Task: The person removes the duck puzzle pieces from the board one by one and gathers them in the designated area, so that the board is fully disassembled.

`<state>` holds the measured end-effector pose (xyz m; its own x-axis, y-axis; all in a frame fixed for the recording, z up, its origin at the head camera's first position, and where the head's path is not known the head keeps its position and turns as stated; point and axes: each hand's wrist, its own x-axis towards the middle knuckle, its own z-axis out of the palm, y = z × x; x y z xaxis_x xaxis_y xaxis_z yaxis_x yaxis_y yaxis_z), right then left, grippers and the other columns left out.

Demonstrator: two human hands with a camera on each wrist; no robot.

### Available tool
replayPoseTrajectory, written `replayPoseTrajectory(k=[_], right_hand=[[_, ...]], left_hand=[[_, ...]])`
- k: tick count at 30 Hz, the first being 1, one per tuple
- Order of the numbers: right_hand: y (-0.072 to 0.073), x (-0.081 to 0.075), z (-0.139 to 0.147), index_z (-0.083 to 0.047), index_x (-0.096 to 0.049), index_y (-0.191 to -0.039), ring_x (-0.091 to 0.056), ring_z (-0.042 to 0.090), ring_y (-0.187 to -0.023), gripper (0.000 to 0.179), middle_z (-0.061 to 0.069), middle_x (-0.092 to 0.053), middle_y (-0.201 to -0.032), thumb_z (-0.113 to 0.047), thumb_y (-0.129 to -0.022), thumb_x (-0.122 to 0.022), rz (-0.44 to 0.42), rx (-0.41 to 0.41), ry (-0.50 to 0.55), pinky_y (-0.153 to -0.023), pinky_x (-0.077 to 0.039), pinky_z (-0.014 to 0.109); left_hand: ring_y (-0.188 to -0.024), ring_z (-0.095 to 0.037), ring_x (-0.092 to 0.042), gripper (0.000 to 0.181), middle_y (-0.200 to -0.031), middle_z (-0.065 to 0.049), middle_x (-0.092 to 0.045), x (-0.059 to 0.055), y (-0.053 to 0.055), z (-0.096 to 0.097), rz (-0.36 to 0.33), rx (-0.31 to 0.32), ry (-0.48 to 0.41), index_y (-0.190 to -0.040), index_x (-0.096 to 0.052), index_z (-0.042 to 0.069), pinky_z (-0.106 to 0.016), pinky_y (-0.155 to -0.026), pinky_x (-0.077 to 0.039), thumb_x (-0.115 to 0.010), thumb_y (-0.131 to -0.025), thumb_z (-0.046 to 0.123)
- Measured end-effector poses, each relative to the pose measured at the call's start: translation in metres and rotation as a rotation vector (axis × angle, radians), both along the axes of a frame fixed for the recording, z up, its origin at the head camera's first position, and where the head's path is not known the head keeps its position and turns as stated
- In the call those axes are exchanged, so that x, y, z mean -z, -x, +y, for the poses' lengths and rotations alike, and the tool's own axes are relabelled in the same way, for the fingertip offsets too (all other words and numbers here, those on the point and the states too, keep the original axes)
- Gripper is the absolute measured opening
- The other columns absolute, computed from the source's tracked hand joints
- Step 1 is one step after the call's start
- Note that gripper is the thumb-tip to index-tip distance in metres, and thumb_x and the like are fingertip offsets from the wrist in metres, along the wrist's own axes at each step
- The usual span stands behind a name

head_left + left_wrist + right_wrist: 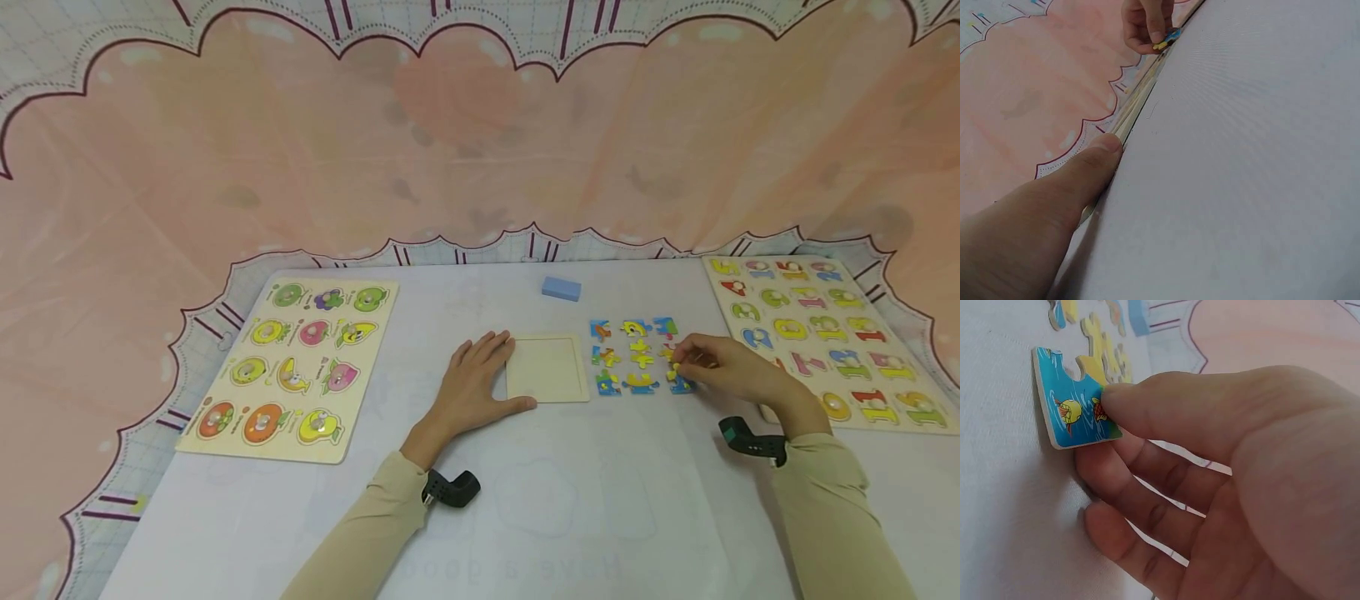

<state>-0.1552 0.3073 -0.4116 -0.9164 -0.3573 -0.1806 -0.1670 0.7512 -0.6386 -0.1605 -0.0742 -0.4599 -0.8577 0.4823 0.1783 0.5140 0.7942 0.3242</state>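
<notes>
With its thumb and index finger, my right hand pinches a jigsaw piece. The right wrist view shows that piece tilted up, blue with small fish and a straight outer corner. It belongs to the lower right of a spread of blue and yellow jigsaw pieces, laid in loose rows. My left hand lies with fingers straight against the left side of a shallow wooden puzzle tray, its thumb along the near edge. In the left wrist view the thumb touches the tray's edge. Nothing lies inside the tray.
A fruit puzzle board lies at the left, and a number puzzle board at the right, partly behind my right hand. A blue block sits farther back. The white table ends at a patterned cloth.
</notes>
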Motion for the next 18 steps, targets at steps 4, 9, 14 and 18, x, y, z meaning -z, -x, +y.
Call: replayPoseTrajectory(k=[4, 9, 14, 18], right_hand=[[0.0013, 0.0006, -0.0008, -0.008, -0.059, -0.102, -0.054, 0.013, -0.089, 0.015, 0.003, -0.063, -0.098, -0.019, -0.093, -0.059, 0.015, -0.003, -0.033, -0.076, -0.046, 0.019], [0.0023, 0.0019, -0.001, -0.008, -0.059, -0.102, -0.054, 0.014, -0.088, 0.014, 0.004, -0.063, -0.097, -0.019, -0.093, -0.059, 0.032, -0.005, -0.046, -0.073, -0.046, 0.021], [0.001, 0.0051, -0.0007, -0.009, -0.06, -0.101, -0.053, 0.012, -0.083, 0.013, 0.003, -0.061, -0.093, -0.019, -0.092, -0.061, 0.033, 0.01, -0.042, -0.071, -0.046, 0.021], [-0.0002, 0.0059, -0.0003, -0.009, -0.059, -0.102, -0.052, 0.013, -0.082, 0.014, 0.004, -0.06, -0.092, -0.018, -0.091, -0.062, 0.033, 0.006, -0.03, -0.069, -0.045, 0.021]], left_hand=[[-0.144, -0.022, -0.025, 0.095, -0.154, -0.003, -0.033, 0.0011, 0.0003, -0.0001, -0.009, -0.006, 0.003, -0.146, -0.037, 0.011, -0.047, -0.117, -0.018, -0.063, -0.074, 0.066], [-0.144, -0.023, -0.025, 0.095, -0.154, -0.004, -0.033, 0.0017, -0.0002, 0.0, -0.006, -0.008, -0.001, -0.146, -0.036, 0.01, -0.047, -0.117, -0.018, -0.064, -0.074, 0.066], [-0.144, -0.024, -0.027, 0.095, -0.153, -0.005, -0.034, 0.0037, -0.0011, 0.0001, 0.001, -0.006, -0.002, -0.146, -0.037, 0.01, -0.047, -0.117, -0.018, -0.064, -0.074, 0.066], [-0.144, -0.024, -0.026, 0.094, -0.153, -0.005, -0.033, 0.0059, -0.0021, 0.0002, -0.001, -0.004, 0.01, -0.146, -0.036, 0.011, -0.047, -0.117, -0.019, -0.063, -0.075, 0.067]])
